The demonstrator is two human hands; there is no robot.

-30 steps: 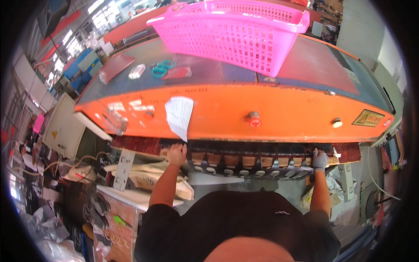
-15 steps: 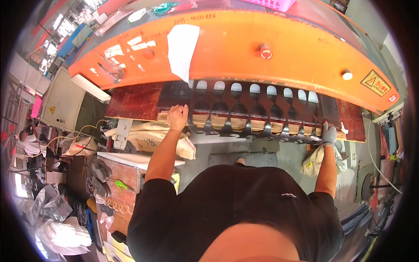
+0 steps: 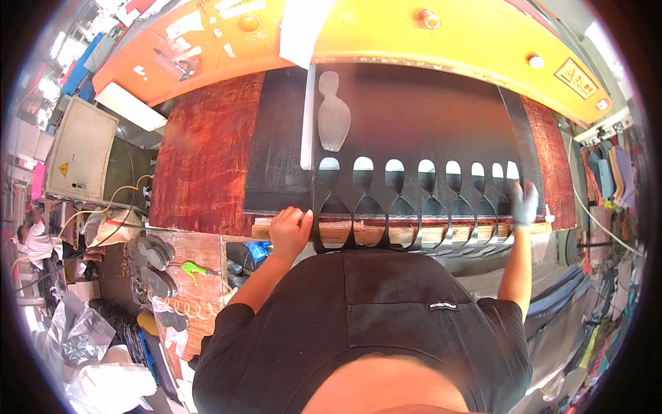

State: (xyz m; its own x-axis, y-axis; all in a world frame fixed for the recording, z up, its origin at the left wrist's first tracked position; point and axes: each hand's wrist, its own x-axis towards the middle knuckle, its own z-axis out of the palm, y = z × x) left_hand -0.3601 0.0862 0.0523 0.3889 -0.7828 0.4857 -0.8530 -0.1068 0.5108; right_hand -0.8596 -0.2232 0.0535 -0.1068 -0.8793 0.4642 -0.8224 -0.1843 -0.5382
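Observation:
A black sheet (image 3: 427, 124) with a row of sole-shaped cut-outs along its front lies on the press table, its cut strip hanging over the front edge. My left hand (image 3: 289, 231) is at the sheet's front left corner, fingers curled in at its edge; their exact grip is partly hidden. In a grey glove, my right hand (image 3: 525, 203) is over the front right corner with fingers spread, holding nothing. A grey sole-shaped piece (image 3: 334, 121) lies on the sheet at the left, beside a white strip (image 3: 307, 124).
An orange press beam (image 3: 372, 34) with knobs spans the back. Reddish boards (image 3: 200, 152) flank the sheet. On the left stand a pale metal cabinet (image 3: 81, 145) and a side bench (image 3: 203, 248) with a green air gun (image 3: 194, 271). Stacked material (image 3: 552, 297) sits at right.
More of the table and sheet now shows below the orange beam, and my body is nearer the table's front edge. My right hand has let go of the corner and spread its fingers.

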